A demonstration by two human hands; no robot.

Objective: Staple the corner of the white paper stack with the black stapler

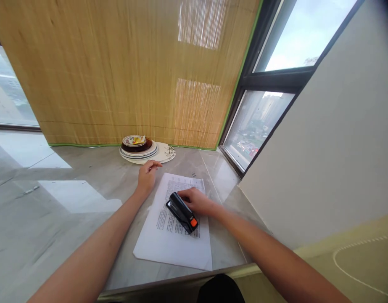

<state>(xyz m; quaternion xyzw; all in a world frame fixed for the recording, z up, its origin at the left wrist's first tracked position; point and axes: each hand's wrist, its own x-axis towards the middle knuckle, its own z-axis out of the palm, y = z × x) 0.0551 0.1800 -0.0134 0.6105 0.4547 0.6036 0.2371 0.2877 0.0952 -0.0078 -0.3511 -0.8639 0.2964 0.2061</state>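
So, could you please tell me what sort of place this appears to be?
Probably a window ledge in a home high above the ground: the window looks down on distant buildings, a blind hangs behind the tiled ledge, and stacked plates sit beside it.

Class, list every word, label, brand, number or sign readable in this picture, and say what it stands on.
No text reads clearly.
Paper: rows of dark print, too small and blurred to read.
Stapler: a tiny pale mark beside the orange part, unreadable.
Plates: decoration, no legible words.
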